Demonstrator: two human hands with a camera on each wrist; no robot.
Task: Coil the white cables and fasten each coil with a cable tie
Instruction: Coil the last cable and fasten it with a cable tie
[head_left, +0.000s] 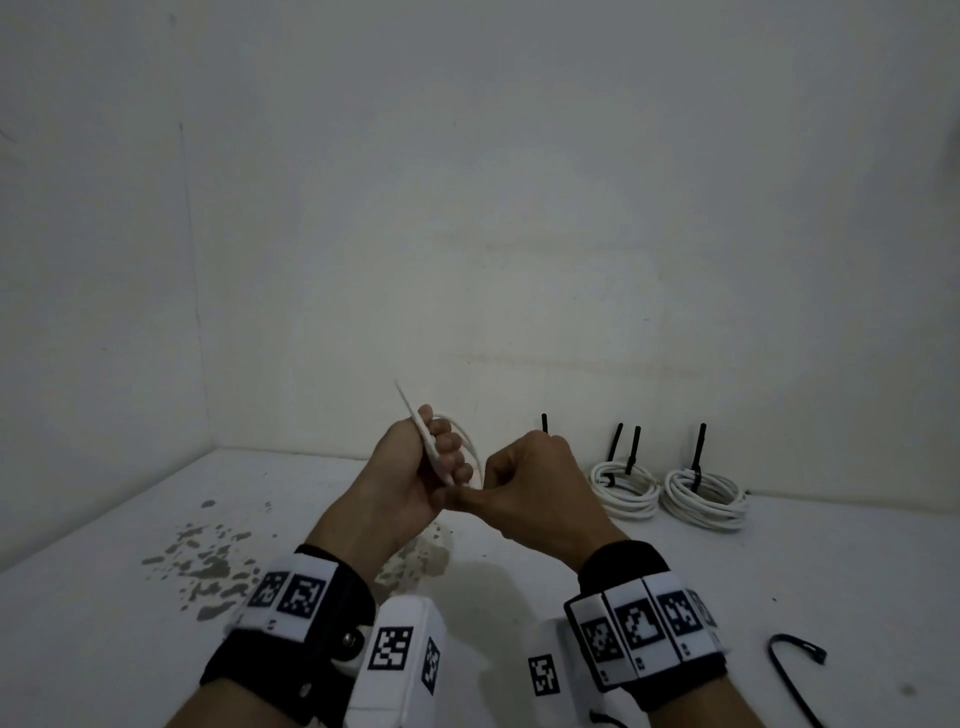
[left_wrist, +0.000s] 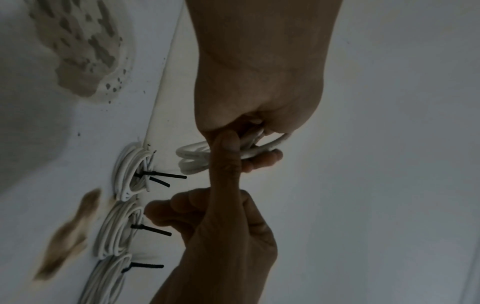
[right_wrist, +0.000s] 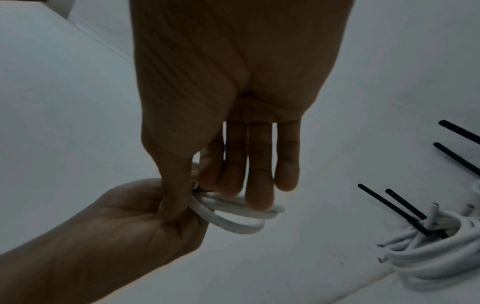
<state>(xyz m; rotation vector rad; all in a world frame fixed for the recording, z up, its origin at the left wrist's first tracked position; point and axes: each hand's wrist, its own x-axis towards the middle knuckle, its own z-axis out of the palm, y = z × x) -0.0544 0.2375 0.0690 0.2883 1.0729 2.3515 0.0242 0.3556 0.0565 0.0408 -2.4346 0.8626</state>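
Observation:
My left hand (head_left: 441, 467) is raised above the table and grips a small coil of white cable (left_wrist: 193, 158), fingers curled round it. One cable end (head_left: 410, 415) sticks up past the left knuckles. My right hand (head_left: 485, 493) meets it from the right. Its thumb (left_wrist: 224, 162) lies across the coil, and thumb and forefinger pinch the loops (right_wrist: 233, 218) where the left hand (right_wrist: 145, 216) holds them. The other right fingers (right_wrist: 259, 174) hang in front of the coil. A loose black cable tie (head_left: 795, 657) lies on the table at the near right.
Two white coils (head_left: 623, 488) (head_left: 704, 499), each tied with black cable ties whose tails point up, lie by the back wall on the right. The left wrist view shows a third tied coil (left_wrist: 103, 283) in that row. Brown worn patches (head_left: 208, 561) mark the white table (head_left: 779, 571).

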